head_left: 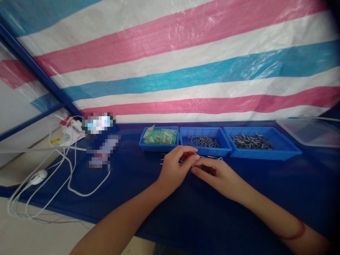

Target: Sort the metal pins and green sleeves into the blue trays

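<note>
My left hand (174, 166) and my right hand (224, 179) meet over the blue table, fingertips together in a pinch. A small dark, metallic bit shows between the fingers, too little of it to name. Just behind and under the hands lie several loose thin metal pins (216, 158), partly hidden by them. Beyond these stands the middle blue bin (209, 151), with short metal pins (205, 141) heaped inside. The right blue bin (265, 153) holds a larger pile of metal pins (251, 142). In the left blue bin (159, 146) are small clear and green plastic bags (159, 136).
A blurred-out lit screen (98, 124) and another pixelated object (105, 152) sit at left, beside tangled white cables (70, 170) and a plug (39, 176). A translucent plastic lid (308, 132) lies back right. Striped sheeting (170, 81) hangs behind the table (170, 216).
</note>
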Available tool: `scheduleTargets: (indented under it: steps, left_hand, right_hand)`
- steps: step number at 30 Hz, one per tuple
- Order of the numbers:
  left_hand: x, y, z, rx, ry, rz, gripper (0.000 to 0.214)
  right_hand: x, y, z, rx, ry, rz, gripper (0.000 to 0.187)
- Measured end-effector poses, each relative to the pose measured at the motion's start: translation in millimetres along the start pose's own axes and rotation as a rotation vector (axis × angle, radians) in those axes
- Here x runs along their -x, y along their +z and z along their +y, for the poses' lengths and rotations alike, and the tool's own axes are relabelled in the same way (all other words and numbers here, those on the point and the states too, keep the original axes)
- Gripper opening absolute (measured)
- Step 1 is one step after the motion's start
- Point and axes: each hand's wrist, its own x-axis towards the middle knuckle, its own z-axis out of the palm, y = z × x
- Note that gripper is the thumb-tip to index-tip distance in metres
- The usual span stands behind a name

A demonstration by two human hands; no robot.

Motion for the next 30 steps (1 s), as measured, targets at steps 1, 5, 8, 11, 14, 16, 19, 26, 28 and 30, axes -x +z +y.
scheduleTargets:
  steps: [1,5,8,11,14,16,19,26,28,30]
  left_hand:
    - [-0.2,0.3,-0.3,0.024,-0.017,-0.02,0.02]
    - [-1.4,0.2,-1.2,0.011,-0.011,-0.061,0.022]
    - [-2.4,-1.7,0.1,-0.051,0.039,-0.069,0.011]
    - [-2.8,-3.6,2.3,-0.025,0.096,-0.047,0.012]
    - [-2.3,-4.5,2.7,0.002,0.115,-0.038,0.013]
    - [-1.8,-4.5,1.8,0.014,0.097,-0.034,0.012]
    - [-1.5,-4.4,-0.1,0.014,0.052,-0.025,0.013]
    - [-4.1,-4.7,-4.0,-0.04,-0.054,-0.078,0.015]
    - [-4.4,-5.2,-4.1,-0.095,-0.048,-0.131,0.019]
    - [-4.3,-6.4,-3.0,-0.177,0.0,-0.187,0.022]
  right_hand:
    - [-0.2,1.1,0.6,-0.012,-0.006,0.011,0.022]
    - [-0.6,2.1,2.7,-0.001,-0.028,0.078,0.023]
    - [-0.3,0.4,2.2,0.053,-0.028,0.116,0.023]
    - [-0.2,-1.1,0.7,0.033,-0.019,0.148,0.021]
    - [-0.8,-2.1,0.1,-0.043,-0.02,0.137,0.02]
    - [-1.3,-2.7,0.9,-0.08,-0.006,0.151,0.019]
    - [-1.2,-3.7,2.3,-0.105,0.024,0.223,0.019]
    - [1.8,-2.9,-0.5,-0.101,0.028,0.375,0.021]
    - [1.7,-5.3,-1.2,0.007,0.006,0.358,0.023]
    - [1.5,-13.4,-1.6,0.129,-0.011,0.348,0.025]
